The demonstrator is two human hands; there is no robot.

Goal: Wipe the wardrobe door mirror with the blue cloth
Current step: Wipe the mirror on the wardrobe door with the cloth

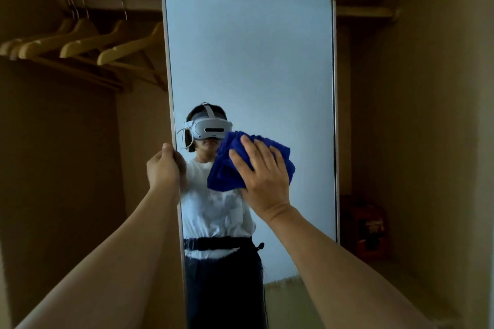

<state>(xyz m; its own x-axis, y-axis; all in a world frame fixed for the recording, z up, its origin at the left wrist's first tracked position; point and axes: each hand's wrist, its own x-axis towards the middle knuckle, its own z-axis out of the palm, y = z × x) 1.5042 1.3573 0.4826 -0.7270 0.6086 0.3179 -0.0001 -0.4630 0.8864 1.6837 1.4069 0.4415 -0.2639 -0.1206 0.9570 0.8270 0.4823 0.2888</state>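
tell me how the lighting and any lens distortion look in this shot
Head view: the wardrobe interior is dim and brownish, while the mirror reflects a bright pale wall; wide-angle bending curves its frame and stretches the forearms; the blue cloth under the right hand and the left hand are fairly sharp.

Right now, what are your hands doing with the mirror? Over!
Left hand grips the mirror by its left edge. Right hand presses the blue cloth flat on the glass. Nothing in the way.
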